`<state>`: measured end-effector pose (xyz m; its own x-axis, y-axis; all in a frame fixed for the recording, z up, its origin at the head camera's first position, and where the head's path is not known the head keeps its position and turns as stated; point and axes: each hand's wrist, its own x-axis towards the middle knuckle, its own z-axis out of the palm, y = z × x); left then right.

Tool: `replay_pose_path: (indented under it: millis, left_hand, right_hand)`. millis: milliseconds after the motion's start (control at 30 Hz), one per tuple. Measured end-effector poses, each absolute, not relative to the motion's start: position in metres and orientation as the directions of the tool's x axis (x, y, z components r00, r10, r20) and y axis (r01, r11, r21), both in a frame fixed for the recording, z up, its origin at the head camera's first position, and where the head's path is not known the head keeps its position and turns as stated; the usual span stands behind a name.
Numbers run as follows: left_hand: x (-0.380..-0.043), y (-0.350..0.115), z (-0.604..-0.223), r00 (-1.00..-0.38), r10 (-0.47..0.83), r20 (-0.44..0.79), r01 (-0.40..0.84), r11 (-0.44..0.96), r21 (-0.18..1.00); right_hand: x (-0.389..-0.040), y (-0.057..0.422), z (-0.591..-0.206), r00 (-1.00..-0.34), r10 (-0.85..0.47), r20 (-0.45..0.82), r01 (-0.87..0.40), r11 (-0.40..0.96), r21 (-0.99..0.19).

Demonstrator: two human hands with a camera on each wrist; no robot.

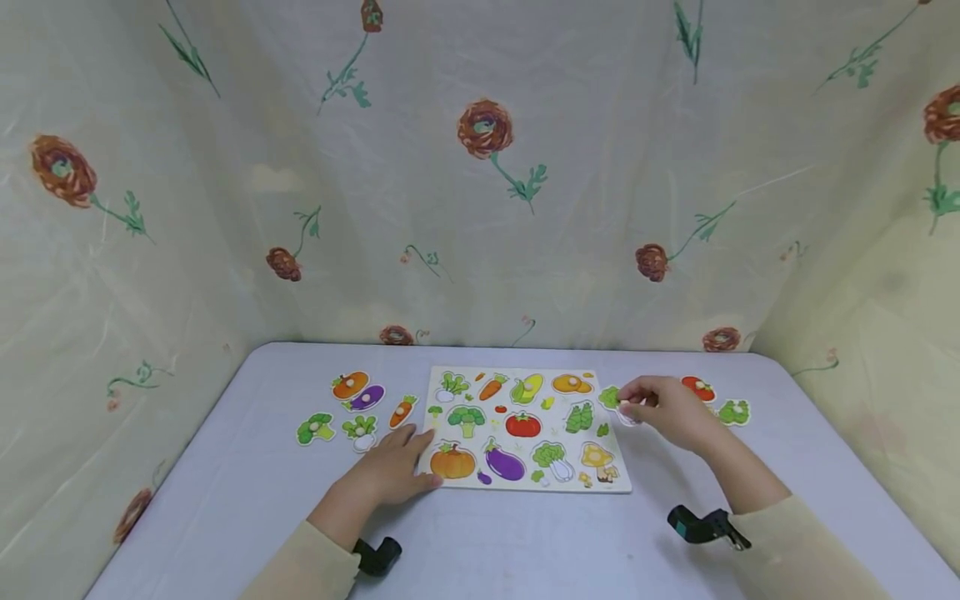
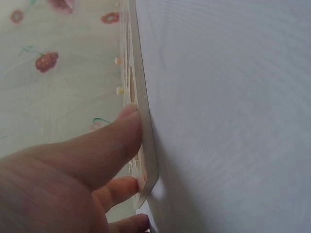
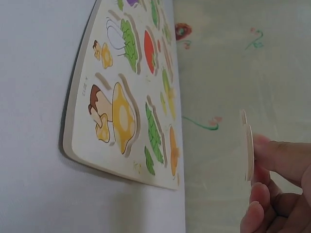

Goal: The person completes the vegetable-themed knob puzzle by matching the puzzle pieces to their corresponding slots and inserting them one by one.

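Note:
A flat vegetable puzzle board (image 1: pixel 491 483) lies on the table, with pictured recesses such as a tomato, an eggplant and a mushroom. My left hand (image 1: pixel 393 467) rests at its left edge. The thumb lies along the front edge and the other fingers are spread by the near left corner (image 2: pixel 150 182). Beyond the board's right side, my right hand (image 1: pixel 667 408) pinches a bok choy puzzle piece (image 1: pixel 609 398) by thumb and fingers. Seen edge-on in the right wrist view, the thin wooden piece (image 3: pixel 249 153) is held upright, apart from the board.
Left of the board lie loose pieces: a pumpkin (image 1: pixel 350 384), an eggplant (image 1: pixel 367 397), a carrot (image 1: pixel 402 412), a broccoli (image 1: pixel 315 428) and a radish (image 1: pixel 362 427). Beyond my right hand are a tomato piece (image 1: pixel 698 387) and a green piece (image 1: pixel 733 412). Flowered curtain (image 1: pixel 570 275) encloses the table.

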<state>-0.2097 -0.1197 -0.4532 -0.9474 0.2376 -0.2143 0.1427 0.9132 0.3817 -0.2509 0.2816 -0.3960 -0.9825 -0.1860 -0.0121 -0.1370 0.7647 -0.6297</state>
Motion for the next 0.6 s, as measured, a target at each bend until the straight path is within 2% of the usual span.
replay_pose_path:
  millis: [600]
  left_hand:
    - [-0.209, -0.119, -0.452, -0.947, 0.241, -0.213, 0.147, 0.914, 0.378]
  right_hand:
    - [-0.232, 0.246, -0.401, -0.959, -0.283, -0.008, -0.207, 0.72, -0.662]
